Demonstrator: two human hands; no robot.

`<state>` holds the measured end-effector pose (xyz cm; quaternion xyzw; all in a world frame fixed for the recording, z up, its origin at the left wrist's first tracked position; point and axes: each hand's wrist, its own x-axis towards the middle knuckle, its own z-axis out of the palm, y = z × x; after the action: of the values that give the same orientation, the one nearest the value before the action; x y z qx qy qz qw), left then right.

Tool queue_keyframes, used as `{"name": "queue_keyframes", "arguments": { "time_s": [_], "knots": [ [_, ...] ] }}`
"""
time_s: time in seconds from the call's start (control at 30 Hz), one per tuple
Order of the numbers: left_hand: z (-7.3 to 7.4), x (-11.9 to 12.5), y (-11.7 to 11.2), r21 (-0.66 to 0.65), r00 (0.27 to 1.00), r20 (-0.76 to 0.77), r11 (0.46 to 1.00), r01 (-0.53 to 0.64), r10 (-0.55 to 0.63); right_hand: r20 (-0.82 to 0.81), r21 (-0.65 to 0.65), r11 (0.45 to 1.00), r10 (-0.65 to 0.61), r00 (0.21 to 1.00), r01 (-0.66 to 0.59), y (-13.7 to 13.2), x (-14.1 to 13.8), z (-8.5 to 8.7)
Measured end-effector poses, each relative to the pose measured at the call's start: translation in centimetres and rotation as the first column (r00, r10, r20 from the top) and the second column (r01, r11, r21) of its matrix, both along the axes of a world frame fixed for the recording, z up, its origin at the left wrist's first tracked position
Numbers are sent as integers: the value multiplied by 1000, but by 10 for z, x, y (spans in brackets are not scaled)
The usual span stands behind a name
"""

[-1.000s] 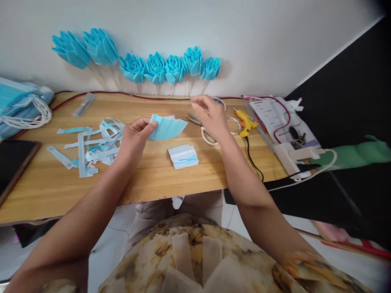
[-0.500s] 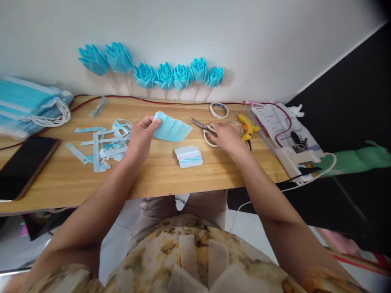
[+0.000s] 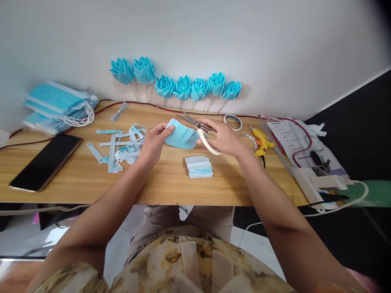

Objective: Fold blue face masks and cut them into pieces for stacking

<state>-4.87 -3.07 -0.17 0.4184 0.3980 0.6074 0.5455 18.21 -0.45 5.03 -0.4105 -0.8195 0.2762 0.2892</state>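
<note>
My left hand [image 3: 154,140] pinches the left end of a light blue piece of face-mask fabric [image 3: 182,135] between thumb and fingers, above the table. In my right hand [image 3: 220,136] is a pair of scissors [image 3: 205,138] with white handles, its blades pointing up and left, just behind the fabric's right end. Part of the handles is hidden by my fingers. Below the two hands lies a small stack of cut white and blue fabric pieces [image 3: 198,167]. Left of my left hand is a loose heap of pale blue strips [image 3: 113,150].
Several blue fabric roses [image 3: 183,87] on sticks lean on the wall. Masks [image 3: 59,106] and a phone [image 3: 45,162] lie left. A tape roll [image 3: 232,122], a yellow glue gun [image 3: 262,141], papers [image 3: 285,134] and a power strip [image 3: 311,189] are right.
My right hand has lifted the scissors off the table and brought them left to the fabric. My left hand still holds the fabric. The camera view has shifted.
</note>
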Motion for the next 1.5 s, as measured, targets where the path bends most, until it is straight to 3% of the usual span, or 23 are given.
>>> {"name": "queue_keyframes", "arguments": {
  "time_s": [0.13, 0.43, 0.83, 1.5],
  "knots": [
    [2, 1, -1, -5, 1000, 3, 1000, 13, -13, 108, 73, 997, 20, 994, -28, -3, -10, 2],
    [0, 1, 0, 7, 998, -10, 998, 61, -61, 97, 114, 993, 12, 995, -23, -5, -5, -13],
    [-2, 3, 0, -2, 993, -82, 996, 89, -89, 88, 118, 992, 45, 995, -55, -5, -3, -17],
    [-3, 3, 0, 5, 987, -62, 989, 149, -149, 128, 103, 993, 44, 991, -57, -8, -5, -15]
  ]
}}
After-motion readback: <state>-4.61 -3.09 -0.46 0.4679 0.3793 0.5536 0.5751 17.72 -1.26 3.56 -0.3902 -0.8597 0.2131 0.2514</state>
